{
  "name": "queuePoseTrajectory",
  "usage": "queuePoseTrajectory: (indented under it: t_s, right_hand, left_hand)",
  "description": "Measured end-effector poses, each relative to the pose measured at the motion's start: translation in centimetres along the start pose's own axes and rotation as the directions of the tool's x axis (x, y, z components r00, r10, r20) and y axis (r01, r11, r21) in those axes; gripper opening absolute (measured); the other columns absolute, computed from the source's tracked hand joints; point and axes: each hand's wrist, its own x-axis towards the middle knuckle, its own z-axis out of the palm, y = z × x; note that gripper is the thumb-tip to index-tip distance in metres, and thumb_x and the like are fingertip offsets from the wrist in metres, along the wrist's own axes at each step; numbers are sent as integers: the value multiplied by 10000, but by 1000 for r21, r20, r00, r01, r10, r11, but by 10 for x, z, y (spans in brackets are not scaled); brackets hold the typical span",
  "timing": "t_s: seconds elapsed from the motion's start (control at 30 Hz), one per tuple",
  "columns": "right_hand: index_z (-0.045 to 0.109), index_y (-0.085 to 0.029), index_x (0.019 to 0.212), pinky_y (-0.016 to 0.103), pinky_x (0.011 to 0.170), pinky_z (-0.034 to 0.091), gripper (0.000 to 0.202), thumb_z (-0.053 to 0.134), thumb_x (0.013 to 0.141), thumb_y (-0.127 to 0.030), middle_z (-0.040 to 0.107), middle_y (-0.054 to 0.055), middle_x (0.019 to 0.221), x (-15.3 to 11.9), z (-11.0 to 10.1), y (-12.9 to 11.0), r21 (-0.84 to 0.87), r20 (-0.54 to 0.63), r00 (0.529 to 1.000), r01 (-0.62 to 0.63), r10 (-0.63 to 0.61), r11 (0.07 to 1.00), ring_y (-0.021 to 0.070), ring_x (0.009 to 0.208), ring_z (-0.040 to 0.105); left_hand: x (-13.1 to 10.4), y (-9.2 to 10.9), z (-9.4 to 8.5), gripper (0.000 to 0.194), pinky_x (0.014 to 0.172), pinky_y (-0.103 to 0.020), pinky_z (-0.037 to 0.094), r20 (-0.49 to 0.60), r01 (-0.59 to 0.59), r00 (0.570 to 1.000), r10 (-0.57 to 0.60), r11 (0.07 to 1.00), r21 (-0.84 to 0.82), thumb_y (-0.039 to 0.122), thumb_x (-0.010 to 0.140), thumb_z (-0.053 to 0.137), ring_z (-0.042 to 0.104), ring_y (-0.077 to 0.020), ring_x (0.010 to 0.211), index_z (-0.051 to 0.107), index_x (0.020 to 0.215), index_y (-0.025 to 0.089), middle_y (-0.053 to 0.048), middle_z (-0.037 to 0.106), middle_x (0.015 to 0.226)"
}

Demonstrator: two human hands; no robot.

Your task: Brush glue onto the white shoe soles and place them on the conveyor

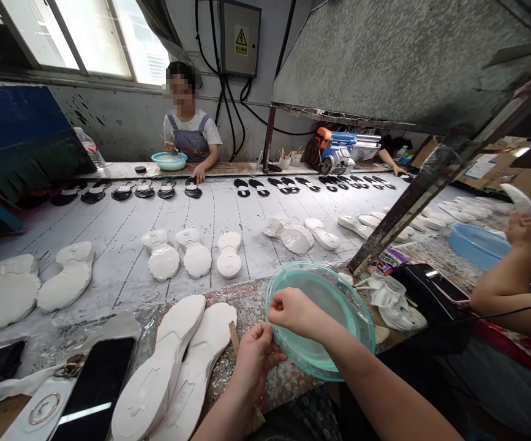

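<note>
My right hand point(298, 313) is closed in a pinch over the left rim of a turquoise basin point(370, 321), which holds a cloudy liquid. Just below it, my left hand point(256, 354) has its fingertips pinched together. The fingers of both hands nearly meet at the basin's edge; whatever is between them is too small to make out. To the left of my left hand, two white shoe soles point(155, 373) lie side by side, one partly over the other. A thin wooden stick point(234, 337) shows between these soles and my left hand.
A long white belt point(122, 269) carries several white soles point(229, 254) nearby and black sandal parts point(193, 188) along its far side. A slanted metal post point(398, 205) rises right of the basin. A phone point(95, 389) lies front left. A co-worker point(192, 131) sits opposite; another person's arm point(506, 275) is at right.
</note>
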Motion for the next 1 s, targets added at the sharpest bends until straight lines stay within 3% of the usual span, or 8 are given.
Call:
queuePoseTrajectory:
  t_s: [0.1,0.3,0.4,0.6,0.7,0.83,0.9,1.0]
  right_hand:
    - [560,-150,613,232,488,211,203,505,807,-130,425,-50,565,-7,-2,13,61,-25,999,33,-31,998,87,558,296]
    - [587,-147,593,229,475,220,198,569,789,-172,468,-42,526,-25,8,31,122,88,994,54,-65,991,85,520,377]
    - [579,-146,571,232,460,207,211,572,780,-168,448,-44,490,-23,14,29,126,103,992,61,-74,990,82,495,363]
    - [484,-154,465,256,446,162,278,625,701,-111,293,-59,408,-11,14,18,77,23,995,92,-94,993,81,446,256]
    - [566,-148,503,221,427,210,254,635,746,-113,408,-50,427,-15,14,26,97,3,989,145,-145,985,78,432,334]
    - [721,-179,885,182,618,428,113,616,881,-138,669,-2,780,-30,33,40,100,-168,960,244,-225,965,118,687,598]
    - [699,-168,981,236,728,467,151,568,921,-125,666,39,887,-36,52,43,48,-282,921,293,-268,955,161,808,617]
    - [673,-135,980,321,731,474,245,431,965,-107,638,94,884,-41,82,40,-51,-419,850,330,-320,943,228,830,589]
  left_hand:
    - [-2,3,-1,509,542,-245,531,2,21,1000,-21,1000,-8,507,506,915,583,-105,519,613,715,154,3,635,605]
    - [-1,1,-6,506,560,-268,555,19,58,998,-58,998,-24,471,488,936,627,-131,552,663,731,121,-39,681,673]
    - [2,-3,-9,487,574,-281,570,19,56,998,-56,998,-28,463,499,935,633,-136,554,665,719,122,-34,677,660]
    - [4,-6,-11,479,551,-258,563,10,48,999,-48,998,-32,460,487,939,613,-120,526,656,697,135,-1,646,605]
    - [3,-4,-10,483,544,-255,561,16,62,998,-61,997,-41,449,480,945,624,-130,529,664,710,131,-16,659,608]
    - [-2,1,-7,456,566,-272,574,33,84,996,-82,994,-66,402,514,943,652,-149,569,676,754,121,-45,692,676]
    - [-5,2,-5,454,573,-275,577,37,85,996,-82,993,-86,398,518,942,647,-142,569,665,753,125,-36,689,700]
    - [-7,2,-2,460,572,-268,571,26,76,997,-73,991,-110,398,501,948,625,-122,546,636,713,136,-5,660,675]
